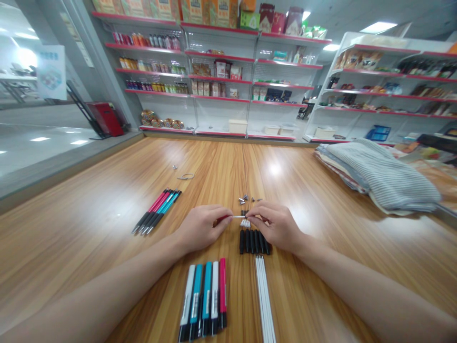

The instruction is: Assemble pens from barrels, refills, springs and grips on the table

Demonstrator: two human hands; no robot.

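My left hand [201,226] is closed round a red pen barrel whose white refill tip [238,216] sticks out to the right. My right hand [274,224] pinches a small part at that tip. Below the hands lie a row of black pen grips [253,241], several white refills [264,295] and a row of pen barrels in white, teal and red [205,300]. Small metal tips and springs [246,198] lie just beyond the hands. A bunch of assembled pens [157,210] rests to the left.
The wooden table [107,228] carries folded cloths [382,174] at the right, and a small ring and bit [184,176] at mid-left. Store shelves with goods [217,76] stand behind, and a glass wall is on the left.
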